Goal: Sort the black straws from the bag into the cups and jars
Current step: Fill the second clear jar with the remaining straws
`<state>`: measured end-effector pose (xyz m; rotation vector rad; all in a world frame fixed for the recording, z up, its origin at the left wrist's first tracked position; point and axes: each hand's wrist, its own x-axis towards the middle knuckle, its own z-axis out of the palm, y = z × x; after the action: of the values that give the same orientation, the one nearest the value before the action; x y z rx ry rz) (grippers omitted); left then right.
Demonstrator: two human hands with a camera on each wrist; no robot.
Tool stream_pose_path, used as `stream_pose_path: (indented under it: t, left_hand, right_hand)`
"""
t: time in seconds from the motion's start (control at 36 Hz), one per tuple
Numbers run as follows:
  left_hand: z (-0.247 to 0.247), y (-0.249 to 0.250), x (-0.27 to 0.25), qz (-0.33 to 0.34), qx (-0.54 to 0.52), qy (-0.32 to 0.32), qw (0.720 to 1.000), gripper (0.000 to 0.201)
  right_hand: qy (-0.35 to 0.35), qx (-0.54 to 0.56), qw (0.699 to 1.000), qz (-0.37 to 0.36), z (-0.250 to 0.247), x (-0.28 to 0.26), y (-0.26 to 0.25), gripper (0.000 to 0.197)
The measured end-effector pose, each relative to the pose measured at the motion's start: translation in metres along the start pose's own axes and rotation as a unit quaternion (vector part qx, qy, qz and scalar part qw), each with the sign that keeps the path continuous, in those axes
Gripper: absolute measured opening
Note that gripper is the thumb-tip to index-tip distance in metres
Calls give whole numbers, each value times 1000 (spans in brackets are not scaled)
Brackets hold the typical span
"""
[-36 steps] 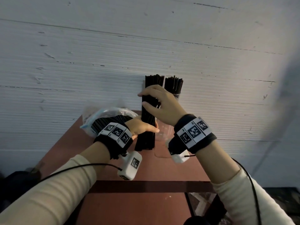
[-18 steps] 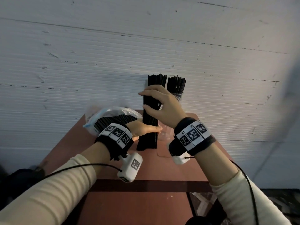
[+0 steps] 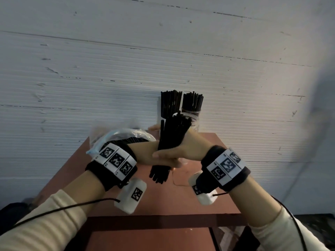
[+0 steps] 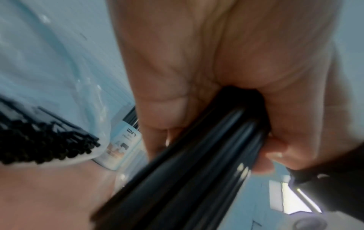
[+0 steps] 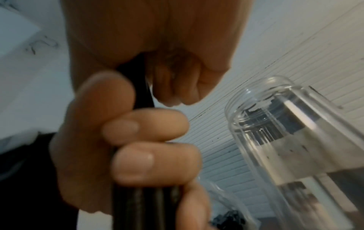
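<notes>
Both the left hand (image 3: pixel 145 151) and right hand (image 3: pixel 183 151) are gripping the straws (image 3: pixel 172 136); keep them bunched, aiming for the jar (image 3: pixel 192 122) at one o'clock.

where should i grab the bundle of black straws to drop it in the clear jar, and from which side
Grip the bundle of black straws around its middle, from the side, as the left hand and right hand do now. It is long, thin and loose, so a wrap-around hold at mid-length should keep the straws together and leave the lower end free to enter the clear jar.
</notes>
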<state>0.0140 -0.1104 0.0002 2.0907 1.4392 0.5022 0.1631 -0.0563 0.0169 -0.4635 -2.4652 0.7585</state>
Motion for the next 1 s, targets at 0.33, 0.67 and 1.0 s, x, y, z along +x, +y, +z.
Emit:
stream_pose_path:
  t: [0.33,0.67,1.0]
  left_hand:
    - [-2,-5,60,76,-198,320,924,94]
    - [-3,-28,106,-68,-248,232,938,98]
    - [0,-38,115,-28,-246,252,936,85]
  right_hand:
    - [332,116,934,-56,-78,21,-7,7]
    - [285,-20,950,126,-101,76,55,20]
    - [-5,-136,948,286,-86,87,75,70]
